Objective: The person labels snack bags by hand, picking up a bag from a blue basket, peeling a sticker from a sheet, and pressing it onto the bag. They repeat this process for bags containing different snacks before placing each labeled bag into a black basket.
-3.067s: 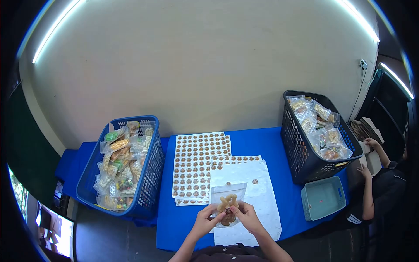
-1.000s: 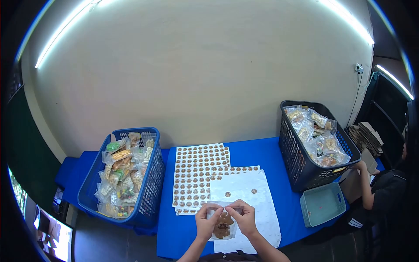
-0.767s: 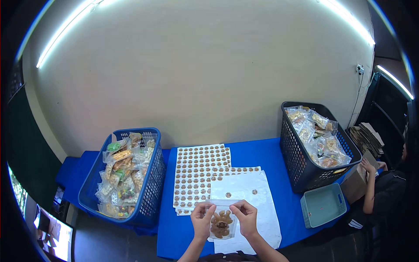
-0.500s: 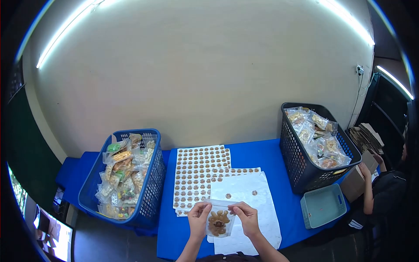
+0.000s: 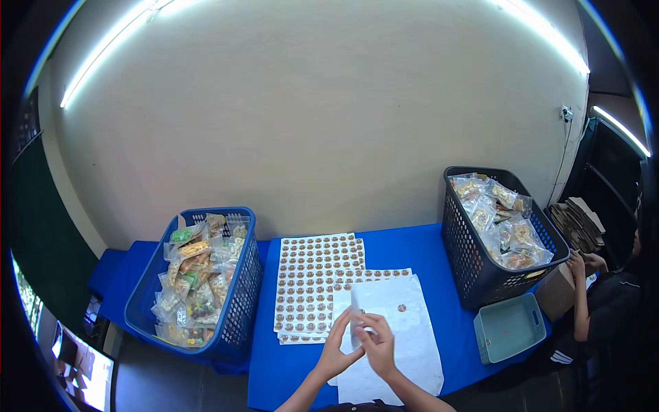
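Observation:
Above the front of the table, a clear plastic pouch is turned nearly edge-on between my hands. My left hand is closed on its left side, fingers pointing up. From the other side, my right hand grips it with bent fingers. The pouch's contents are hidden at this angle. Beneath my hands lies a mostly bare white sticker sheet, with one round brown sticker showing. Further back are sheets full of round stickers.
A blue basket of filled pouches stands left, a dark basket of pouches at the back right. A green-grey tray sits at the right edge. Beyond it, a co-worker's arms are at a cardboard box.
The pouch has turned from facing me, its brown contents showing, to nearly edge-on. My hands have come closer together around it. The co-worker's hands have shifted at the box.

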A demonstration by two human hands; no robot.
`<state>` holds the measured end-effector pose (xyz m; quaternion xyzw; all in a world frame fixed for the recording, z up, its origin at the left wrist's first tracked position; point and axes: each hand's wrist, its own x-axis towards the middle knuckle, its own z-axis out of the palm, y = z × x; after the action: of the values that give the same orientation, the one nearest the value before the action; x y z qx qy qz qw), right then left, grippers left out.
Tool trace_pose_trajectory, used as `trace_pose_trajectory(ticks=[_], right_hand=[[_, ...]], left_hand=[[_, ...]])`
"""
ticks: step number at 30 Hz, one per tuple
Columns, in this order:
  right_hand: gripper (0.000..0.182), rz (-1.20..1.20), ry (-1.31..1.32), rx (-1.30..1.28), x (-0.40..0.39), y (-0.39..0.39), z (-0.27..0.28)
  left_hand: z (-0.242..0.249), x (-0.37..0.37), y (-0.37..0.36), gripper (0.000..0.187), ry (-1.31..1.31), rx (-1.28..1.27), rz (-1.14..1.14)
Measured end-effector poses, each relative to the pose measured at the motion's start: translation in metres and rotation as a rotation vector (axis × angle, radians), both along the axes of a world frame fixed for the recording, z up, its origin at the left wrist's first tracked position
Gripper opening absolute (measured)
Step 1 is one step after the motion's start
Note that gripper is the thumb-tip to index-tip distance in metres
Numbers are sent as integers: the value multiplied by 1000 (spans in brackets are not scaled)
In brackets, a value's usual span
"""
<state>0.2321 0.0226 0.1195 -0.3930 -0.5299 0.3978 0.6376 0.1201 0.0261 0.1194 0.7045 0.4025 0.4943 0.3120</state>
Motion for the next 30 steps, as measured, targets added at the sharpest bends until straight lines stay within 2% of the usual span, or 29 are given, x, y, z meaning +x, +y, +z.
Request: trace_pose_trajectory(ticks=[1,3,4,6,7,9,12,15,18,21,24,27,30], right_hand=[[25,35,-5,-31,-5,-1,-8],[28,-25,-303,134,-6,-3,0],[31,-67,-314,118,-3,-2,2],[37,-146,-334,82,4,-1,4],[38,-216,-188,43,3,4,5],[28,-226,-82,-6,6,8,17],[14,318,181,-249,18,15,-1],[6,167,164,-177,11,14,1],[6,160,110,-124,9,14,-2],[5,131,52,-136,6,8,12],[6,139,141,-144,9,11,2],[7,166,229,-166,8,10,-2],[10,195,147,-150,7,5,8]], left_hand=[[-4,-1,2,49,-88,-75,-7],[-13,-5,8,46,-264,-225,-22],[-15,-5,11,32,-320,-271,28],[-12,-9,10,24,-443,-377,64],[-8,-11,10,20,-505,-430,82],[-3,-13,8,15,-485,-434,62],[-5,-11,8,13,-488,-405,-20],[-7,-7,5,12,-414,-339,46],[-9,1,1,11,-444,-194,182],[-7,-1,-1,9,-501,-168,264],[-7,-9,2,8,-627,-317,311],[-7,-10,2,9,-552,-230,296],[6,-15,0,9,-617,-221,276]])
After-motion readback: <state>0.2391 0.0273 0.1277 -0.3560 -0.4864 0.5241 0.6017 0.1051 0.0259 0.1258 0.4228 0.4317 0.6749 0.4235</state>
